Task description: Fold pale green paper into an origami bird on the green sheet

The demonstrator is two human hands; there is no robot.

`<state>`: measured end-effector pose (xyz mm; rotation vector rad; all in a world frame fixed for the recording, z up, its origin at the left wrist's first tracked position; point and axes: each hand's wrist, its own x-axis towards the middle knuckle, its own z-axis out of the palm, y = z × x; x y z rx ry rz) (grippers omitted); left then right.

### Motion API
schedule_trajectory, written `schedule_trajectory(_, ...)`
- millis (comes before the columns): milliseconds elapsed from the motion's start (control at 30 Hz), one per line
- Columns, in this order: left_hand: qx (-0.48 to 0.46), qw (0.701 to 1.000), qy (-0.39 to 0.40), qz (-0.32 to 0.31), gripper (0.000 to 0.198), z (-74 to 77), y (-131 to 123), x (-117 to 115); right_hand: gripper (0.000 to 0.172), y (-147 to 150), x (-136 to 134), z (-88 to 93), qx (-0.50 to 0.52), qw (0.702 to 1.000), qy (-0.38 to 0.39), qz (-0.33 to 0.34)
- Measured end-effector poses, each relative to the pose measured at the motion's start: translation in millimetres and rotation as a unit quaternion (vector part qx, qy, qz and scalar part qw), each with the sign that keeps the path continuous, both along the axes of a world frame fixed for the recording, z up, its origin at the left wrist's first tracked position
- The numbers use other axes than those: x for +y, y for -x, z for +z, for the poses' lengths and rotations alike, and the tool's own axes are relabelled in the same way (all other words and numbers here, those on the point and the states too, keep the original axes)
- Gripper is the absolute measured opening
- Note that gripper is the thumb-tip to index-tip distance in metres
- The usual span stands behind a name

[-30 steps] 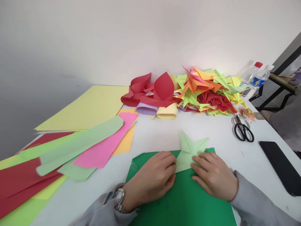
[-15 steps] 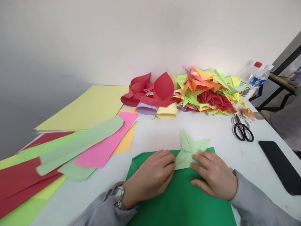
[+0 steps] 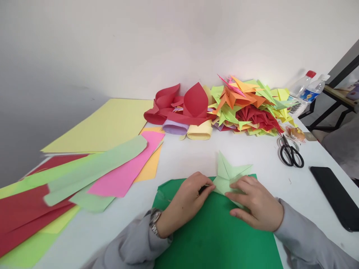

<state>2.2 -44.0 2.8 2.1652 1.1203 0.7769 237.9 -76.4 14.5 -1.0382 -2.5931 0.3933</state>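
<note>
A white table (image 3: 190,157) against a pale wall carries a dark green sheet (image 3: 218,239) at its near edge, and the light green folded piece (image 3: 228,173) lies across the far edge of that sheet. Compared with half a second ago, the left hand (image 3: 187,203) has risen from lying flat on the sheet and now pinches the piece's left corner between thumb and forefinger. The right hand (image 3: 255,203) stays flat, fingers pressed down on the piece's right half. Judged from this, the work has passed from flattening a crease to handling one corner while the rest is held in place.
</note>
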Motion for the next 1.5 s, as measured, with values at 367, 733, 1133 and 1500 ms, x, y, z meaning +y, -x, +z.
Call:
schedule_trajectory(367,0.042,0.997,0.0,0.063,0.016,-2.6,-13,2,0.029,-2,1,2.1,0.001,0.999,-0.035,0.015)
schedule_trajectory(733,0.059,0.995,-0.021,0.081,0.015,-4.3,-14,-6,0.024,2,0,7.7,-0.048,0.993,-0.105,0.032)
schedule_trajectory(1133,0.062,0.995,-0.019,0.069,0.021,-4.5,-17,-3,0.027,3,2,4.4,-0.014,0.998,-0.055,0.021)
schedule_trajectory(1500,-0.055,0.993,-0.062,0.082,0.018,-3.0,-21,-1,0.025,-1,12,1.1,0.169,0.984,0.035,-0.04)
